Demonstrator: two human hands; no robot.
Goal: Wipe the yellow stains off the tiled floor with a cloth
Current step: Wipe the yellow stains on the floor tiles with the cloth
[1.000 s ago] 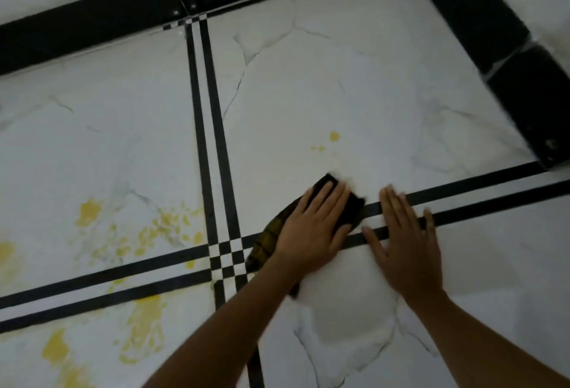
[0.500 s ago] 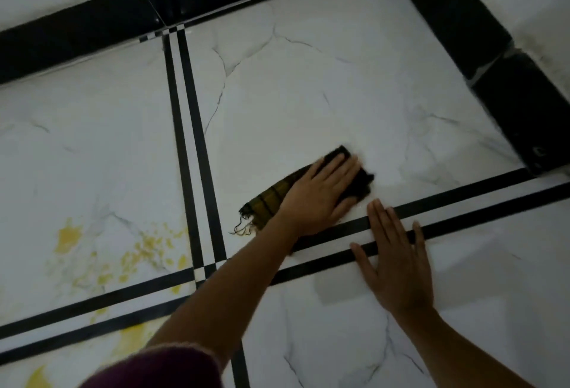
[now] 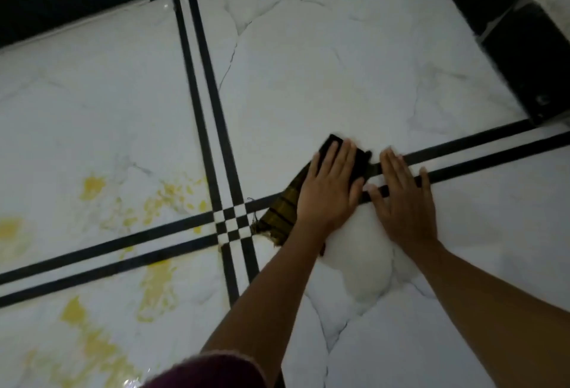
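My left hand [image 3: 330,190] presses flat, fingers straight, on a dark cloth with yellow-green stripes [image 3: 277,218] lying across the black double line of the white marble-pattern tiled floor [image 3: 339,73]. The cloth's frayed end sticks out toward the line crossing. Just right of it, my right hand [image 3: 404,205] lies flat on the floor over the black lines, holding nothing. Yellow stains [image 3: 160,199] spread over the left tiles, with more yellow smears [image 3: 154,289] below the lines.
A black skirting band [image 3: 77,5] runs along the far wall and a black border [image 3: 524,57] down the right side. A maroon sleeve [image 3: 209,372] shows at the bottom edge.
My left hand slid the cloth back toward me and onto the black lines. The small yellow spots seen on the upper right tile a second ago are gone. My right hand stayed planted.
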